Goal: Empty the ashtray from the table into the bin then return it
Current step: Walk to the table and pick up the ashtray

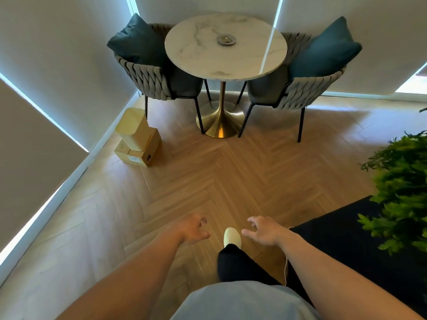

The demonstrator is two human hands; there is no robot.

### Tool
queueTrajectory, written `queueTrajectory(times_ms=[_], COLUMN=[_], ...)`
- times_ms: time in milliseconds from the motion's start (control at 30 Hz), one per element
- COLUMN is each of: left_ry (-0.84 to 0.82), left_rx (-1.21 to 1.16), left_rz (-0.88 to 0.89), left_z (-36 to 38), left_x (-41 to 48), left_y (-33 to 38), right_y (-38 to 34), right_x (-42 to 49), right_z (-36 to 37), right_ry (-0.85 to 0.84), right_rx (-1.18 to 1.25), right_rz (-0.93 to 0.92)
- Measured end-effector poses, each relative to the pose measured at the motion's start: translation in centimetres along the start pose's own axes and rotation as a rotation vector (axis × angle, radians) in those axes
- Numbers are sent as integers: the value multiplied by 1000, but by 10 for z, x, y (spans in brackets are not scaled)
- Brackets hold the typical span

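Note:
A small round metal ashtray (226, 39) sits near the middle of a round white marble table (198, 58) with a gold pedestal, far ahead of me. A pale yellow bin (133, 128) stands on a cardboard box by the left wall, left of the table. My left hand (191, 229) and my right hand (263, 230) hang low in front of me over the wooden floor, both empty with fingers apart, far from the table.
Two woven grey chairs (147, 75) (302, 88) with teal cushions flank the table. A cardboard box (141, 151) sits under the bin. A green plant (402, 192) and a dark piece of furniture (360, 239) stand at the right. My foot (232, 236) is stepping forward.

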State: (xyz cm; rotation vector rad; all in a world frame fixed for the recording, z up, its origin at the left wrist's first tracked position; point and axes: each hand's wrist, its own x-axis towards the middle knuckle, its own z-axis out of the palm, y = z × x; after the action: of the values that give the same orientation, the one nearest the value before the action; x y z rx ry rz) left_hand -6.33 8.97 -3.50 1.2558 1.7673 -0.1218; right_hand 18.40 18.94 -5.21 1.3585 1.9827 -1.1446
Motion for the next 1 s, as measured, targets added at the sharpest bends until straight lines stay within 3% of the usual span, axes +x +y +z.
queueTrajectory(times_ms=[567,1000], left_ry=[25,6], left_rx=[-129,-39], left_rz=[-44,62], left_z=[-133,-261], left_x=[138,267], left_y=[67,77], right_y=[23,-33], right_x=[112,223], right_z=[-170,-287], right_ry=[-69,-21], right_rx=[101,144], right_rz=[19,26])
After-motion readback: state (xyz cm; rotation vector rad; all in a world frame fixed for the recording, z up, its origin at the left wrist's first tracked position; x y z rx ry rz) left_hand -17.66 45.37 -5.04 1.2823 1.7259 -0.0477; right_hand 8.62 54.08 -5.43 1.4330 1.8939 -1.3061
